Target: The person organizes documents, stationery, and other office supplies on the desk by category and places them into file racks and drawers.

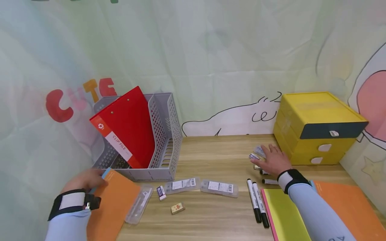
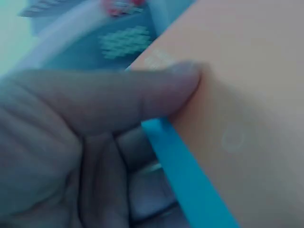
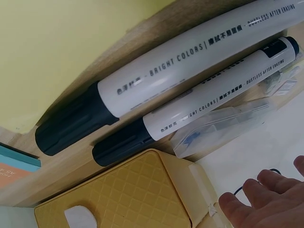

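My left hand (image 1: 82, 180) pinches an orange notebook (image 1: 113, 205) by its blue spine edge, in front of the grey file rack (image 1: 150, 174). In the left wrist view the thumb (image 2: 166, 90) lies on the notebook's cover (image 2: 251, 95) and the fingers go behind it. My right hand (image 1: 275, 162), fingers spread, is over small things beside the yellow drawer box (image 1: 325, 107). Nearest it are an eraser (image 1: 254, 156), a clear plastic case (image 1: 259, 150) and black-capped markers (image 1: 269, 181), partly hidden. In the right wrist view the fingers (image 3: 259, 190) appear at the lower right, holding nothing visible.
A red clip file (image 1: 129, 130) leans in the rack. Clear cases (image 1: 219, 188), erasers (image 1: 178, 208) and two markers (image 1: 256, 201) lie on the table. Near my right forearm are a yellow notebook (image 1: 283, 211) and another orange notebook (image 1: 352, 207).
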`<state>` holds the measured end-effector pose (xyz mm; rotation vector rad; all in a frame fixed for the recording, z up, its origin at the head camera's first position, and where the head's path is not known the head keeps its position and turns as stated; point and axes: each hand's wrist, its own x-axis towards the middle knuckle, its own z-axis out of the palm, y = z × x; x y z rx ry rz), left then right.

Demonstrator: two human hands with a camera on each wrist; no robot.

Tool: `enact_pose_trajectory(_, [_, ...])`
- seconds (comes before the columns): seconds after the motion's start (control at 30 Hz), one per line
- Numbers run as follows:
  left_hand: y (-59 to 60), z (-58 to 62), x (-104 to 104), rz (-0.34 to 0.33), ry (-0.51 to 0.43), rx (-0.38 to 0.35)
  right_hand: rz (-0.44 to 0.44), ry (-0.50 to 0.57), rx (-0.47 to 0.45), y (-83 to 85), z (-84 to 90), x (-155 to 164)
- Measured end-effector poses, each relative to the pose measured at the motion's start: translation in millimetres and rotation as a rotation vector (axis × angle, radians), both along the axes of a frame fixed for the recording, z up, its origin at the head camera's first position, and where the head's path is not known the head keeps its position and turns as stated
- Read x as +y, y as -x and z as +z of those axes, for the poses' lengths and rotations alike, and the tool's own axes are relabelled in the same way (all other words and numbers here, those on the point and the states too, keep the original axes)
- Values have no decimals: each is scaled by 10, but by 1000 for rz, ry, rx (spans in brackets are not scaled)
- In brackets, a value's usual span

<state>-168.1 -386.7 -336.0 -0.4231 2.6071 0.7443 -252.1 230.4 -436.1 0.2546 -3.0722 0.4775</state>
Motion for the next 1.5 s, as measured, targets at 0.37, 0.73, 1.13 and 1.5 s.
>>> enact_pose_trajectory(0.37, [-70, 689, 361, -313, -66, 223, -10, -3, 9, -6, -4, 16])
enact_pose_trajectory(0.73, [121, 901, 807, -125, -180, 604, -9, -3, 9, -90, -136, -70])
enact_pose_trajectory(1.13, [628, 682, 1281, 226, -221, 921, 11, -4, 55, -28, -94, -11])
enact_pose_trajectory(1.5, [1040, 181, 1549, 352, -224, 1059, -2, -11, 43, -47, -20, 24])
